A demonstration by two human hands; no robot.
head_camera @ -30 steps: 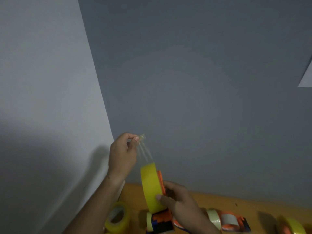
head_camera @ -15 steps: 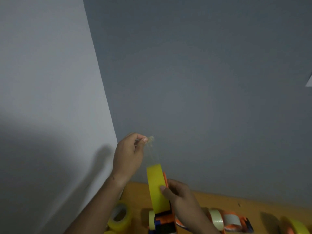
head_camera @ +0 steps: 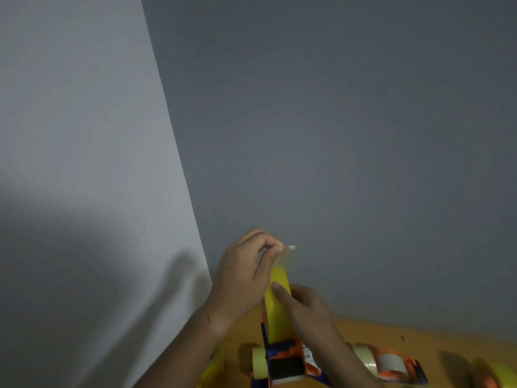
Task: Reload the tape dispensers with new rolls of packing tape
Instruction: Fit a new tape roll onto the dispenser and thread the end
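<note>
A yellow tape roll (head_camera: 277, 309) sits upright in an orange and blue dispenser (head_camera: 285, 362), held above the wooden table. My left hand (head_camera: 243, 275) pinches the clear free end of the tape (head_camera: 288, 252) just above the roll. My right hand (head_camera: 305, 306) grips the roll and the dispenser from the right, with a finger lying across the yellow face. The dispenser's lower part is partly hidden behind my right wrist.
On the wooden table (head_camera: 419, 340) lies a second orange dispenser (head_camera: 391, 365) with a pale roll. Another yellow roll (head_camera: 498, 373) sits at the far right, and one (head_camera: 212, 371) shows under my left forearm. Grey walls meet in a corner behind.
My left hand has come down and closer to the roll, so the pulled-out strip of tape is shorter. The roll and dispenser shifted slightly right in view.
</note>
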